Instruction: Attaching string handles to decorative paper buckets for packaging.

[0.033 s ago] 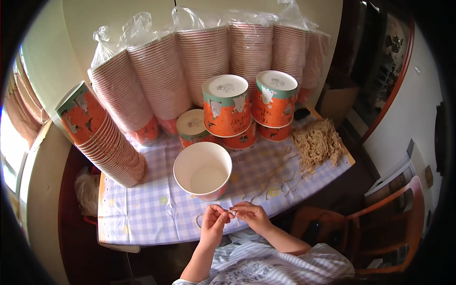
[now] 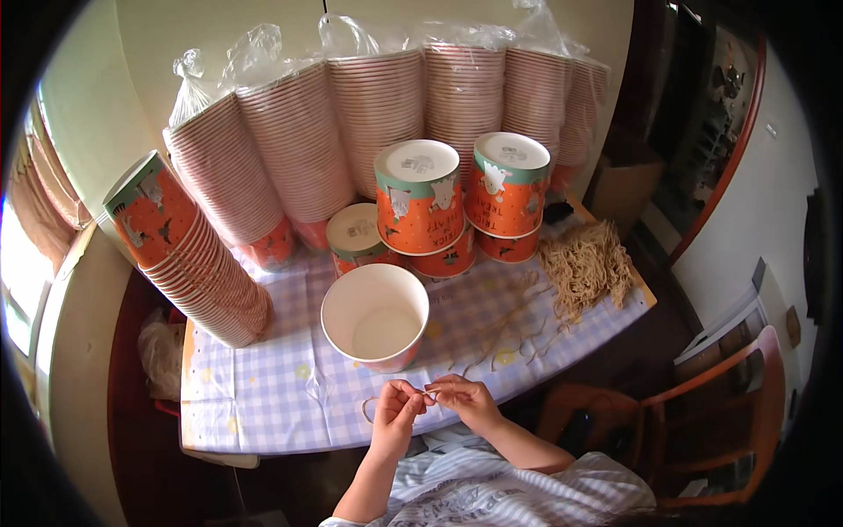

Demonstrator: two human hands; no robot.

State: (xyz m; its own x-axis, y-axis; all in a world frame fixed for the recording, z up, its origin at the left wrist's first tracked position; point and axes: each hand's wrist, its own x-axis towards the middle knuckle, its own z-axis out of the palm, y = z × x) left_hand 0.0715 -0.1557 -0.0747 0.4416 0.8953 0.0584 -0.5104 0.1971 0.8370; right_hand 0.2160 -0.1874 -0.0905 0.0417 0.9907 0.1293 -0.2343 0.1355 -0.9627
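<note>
both hands meet at the near edge of the table with the lilac-and-white checked cloth, and between them runs a short length of thin tan twine: the left hand pinches one end between thumb and fingertips, the right hand pinches the other, held close together so the string stays taut enough to work. a loop of it seems to hang down to the left of the left hand, though it is too fine to be sure. just beyond the hands stands an open white-lined paper cup with an orange outside, mouth up, placed within easy reach. farther back, printed orange-and-green paper cups turned upside down are stacked in twos, which keeps the finished-looking ones apart. a loose heap of tan twine pieces lies at the right end of the cloth, near the right hand's side. long nested sleeves of cups in clear plastic bags lean against the wall, one leaning stack of orange cups lying at the left. the fingertips hide how the string is knotted; a wooden chair is cut off at right.
</note>
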